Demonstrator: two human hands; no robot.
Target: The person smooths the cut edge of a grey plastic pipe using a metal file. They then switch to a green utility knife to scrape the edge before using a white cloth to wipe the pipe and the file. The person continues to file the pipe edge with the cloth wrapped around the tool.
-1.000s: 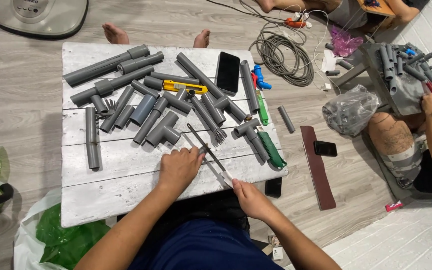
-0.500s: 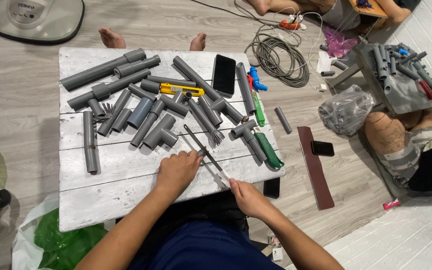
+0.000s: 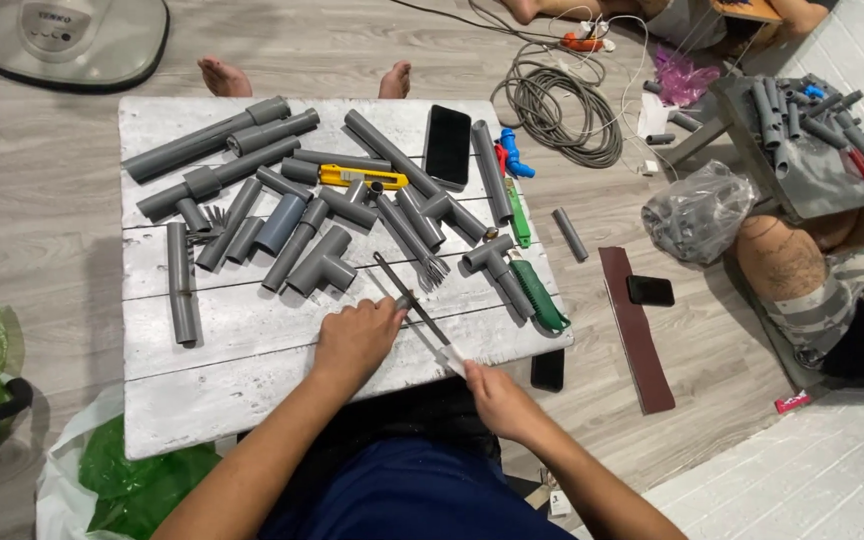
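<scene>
Metal file (image 3: 414,299) lies diagonally near the white board's (image 3: 252,380) front edge; right hand (image 3: 492,395) pinches its near end, left hand (image 3: 357,335), fingers curled together, presses beside its middle.

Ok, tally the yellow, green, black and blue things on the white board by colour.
Yellow: 1, the utility knife
Green: 2, the green-handled tool and the slim green tool
Black: 1, the phone
Blue: 1, the blue fitting
Total: 5
Not counted: the grey metal file held by the right hand.
</scene>
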